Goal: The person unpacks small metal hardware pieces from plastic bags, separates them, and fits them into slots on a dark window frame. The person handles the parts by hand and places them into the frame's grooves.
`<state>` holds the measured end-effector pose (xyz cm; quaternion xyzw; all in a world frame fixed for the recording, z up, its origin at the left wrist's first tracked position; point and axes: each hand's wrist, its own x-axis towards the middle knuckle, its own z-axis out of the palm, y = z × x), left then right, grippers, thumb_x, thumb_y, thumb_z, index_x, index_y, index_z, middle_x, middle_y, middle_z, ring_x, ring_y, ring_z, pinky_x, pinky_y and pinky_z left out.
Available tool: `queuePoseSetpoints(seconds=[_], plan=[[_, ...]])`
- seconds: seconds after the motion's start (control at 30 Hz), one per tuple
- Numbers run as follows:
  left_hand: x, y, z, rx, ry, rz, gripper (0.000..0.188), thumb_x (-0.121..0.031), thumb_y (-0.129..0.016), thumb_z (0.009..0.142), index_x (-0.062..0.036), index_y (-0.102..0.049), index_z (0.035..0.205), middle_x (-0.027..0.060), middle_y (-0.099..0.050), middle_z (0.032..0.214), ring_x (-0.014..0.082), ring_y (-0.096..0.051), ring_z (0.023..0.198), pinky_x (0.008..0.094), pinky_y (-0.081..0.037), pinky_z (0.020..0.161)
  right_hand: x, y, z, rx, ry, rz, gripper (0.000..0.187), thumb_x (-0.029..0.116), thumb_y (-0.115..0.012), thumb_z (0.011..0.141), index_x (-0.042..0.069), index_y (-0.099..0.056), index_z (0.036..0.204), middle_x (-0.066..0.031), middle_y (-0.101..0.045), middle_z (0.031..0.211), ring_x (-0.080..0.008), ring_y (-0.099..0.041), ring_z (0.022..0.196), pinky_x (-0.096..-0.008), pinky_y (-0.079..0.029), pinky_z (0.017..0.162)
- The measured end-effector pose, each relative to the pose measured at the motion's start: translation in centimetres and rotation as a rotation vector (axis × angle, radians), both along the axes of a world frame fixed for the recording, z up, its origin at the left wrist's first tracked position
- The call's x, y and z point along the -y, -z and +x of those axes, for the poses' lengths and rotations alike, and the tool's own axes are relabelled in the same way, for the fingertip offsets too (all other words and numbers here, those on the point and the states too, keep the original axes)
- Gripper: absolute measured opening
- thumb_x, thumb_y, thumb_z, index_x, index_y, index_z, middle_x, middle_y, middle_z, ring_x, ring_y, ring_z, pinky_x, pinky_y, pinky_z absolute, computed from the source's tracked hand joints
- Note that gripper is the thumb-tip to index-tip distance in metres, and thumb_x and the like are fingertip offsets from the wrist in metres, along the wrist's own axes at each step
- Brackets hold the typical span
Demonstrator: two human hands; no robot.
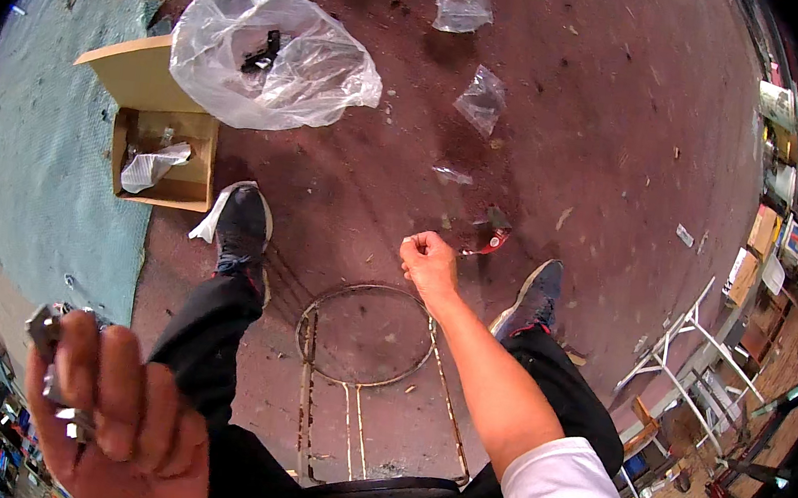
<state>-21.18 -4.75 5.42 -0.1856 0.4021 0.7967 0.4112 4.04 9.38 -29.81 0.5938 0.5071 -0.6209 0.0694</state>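
At the lower left my left hand (135,426) is raised, its fingers curled round a shiny metal part (45,335); the fingers cover much of it. My right hand (431,264) reaches out over the floor between my feet, fingers pinched together. What it may hold is too small to make out. Just right of its fingertips is a small red item (495,241) with a silvery end; I cannot tell whether the hand touches it. Farther off, a large clear plastic bag (323,93) holds a black part (262,54). Beside it an open cardboard box (194,184) contains white wrapping (152,168).
A rusty metal frame with a ring (370,287) stands between my legs. Empty clear plastic bags (482,101) lie on the reddish floor. A blue-green mat (58,132) covers the left. Along the right are a white metal frame (680,330), boxes (742,278) and buckets (778,105).
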Motion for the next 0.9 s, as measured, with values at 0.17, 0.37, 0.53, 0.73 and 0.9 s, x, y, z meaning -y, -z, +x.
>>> queuePoseSetpoints(seconds=[0.17, 0.37, 0.53, 0.73, 0.9], plan=[[-0.8, -0.2, 0.7, 0.076, 0.022, -0.068, 0.033, -0.037, -0.025, 0.112, -0.0112, -0.037, 0.095, 0.0052, -0.041, 0.072, 0.013, -0.033, 0.053, 0.0276, -0.03, 0.044, 0.5, -0.5, -3.1, -0.023, -0.132, 0.032, 0.021, 0.022, -0.069, 0.092, 0.002, -0.066, 0.091, -0.0024, -0.066, 0.076, -0.0096, -0.058, 0.067, -0.0298, -0.049, 0.063], [-2.9, -0.8, 2.0, 0.262, -0.042, -0.258, 0.045, -0.041, -0.036, 0.108, -0.0082, -0.044, 0.079, 0.0052, -0.042, 0.061, 0.0144, -0.04, 0.049, 0.0275, -0.031, 0.038, 2.8, -1.0, -5.5, -0.13, -0.226, 0.058, 0.021, 0.022, -0.069, 0.091, 0.001, -0.066, 0.09, -0.0031, -0.067, 0.079, -0.012, -0.06, 0.075, -0.0308, -0.05, 0.07], [-3.0, -1.0, 3.0, 0.307, 0.469, -0.322, 0.045, -0.041, -0.046, 0.104, 0.0006, -0.059, 0.093, 0.0081, -0.058, 0.069, 0.0109, -0.047, 0.054, 0.0251, -0.034, 0.049, 4.4, -1.3, -7.3, -0.091, -0.333, 0.083, 0.021, 0.022, -0.069, 0.09, 0.001, -0.066, 0.09, -0.0058, -0.068, 0.079, -0.0139, -0.062, 0.075, -0.032, -0.051, 0.071], [-3.3, -1.4, 4.4, 0.531, 0.239, -0.136, 0.035, -0.034, -0.049, 0.107, -0.0018, -0.06, 0.097, 0.0045, -0.06, 0.082, 0.0092, -0.05, 0.063, 0.0225, -0.04, 0.056, 6.7, -1.0, -11.2, -0.136, -0.394, 0.081, 0.02, 0.021, -0.068, 0.09, 0.002, -0.067, 0.089, -0.0074, -0.069, 0.078, -0.0151, -0.064, 0.073, -0.0332, -0.051, 0.07], [-1.8, -0.2, 6.0, 0.342, 0.257, 0.067, 0.029, -0.029, -0.049, 0.109, -0.005, -0.062, 0.1, -0.003, -0.059, 0.085, 0.0037, -0.048, 0.071, 0.0208, -0.038, 0.062, 9.2, -1.0, -15.4, -0.204, -0.467, 0.036, 0.018, 0.02, -0.069, 0.09, 0.002, -0.067, 0.093, -0.0065, -0.071, 0.08, -0.0124, -0.065, 0.075, -0.0315, -0.052, 0.071]])
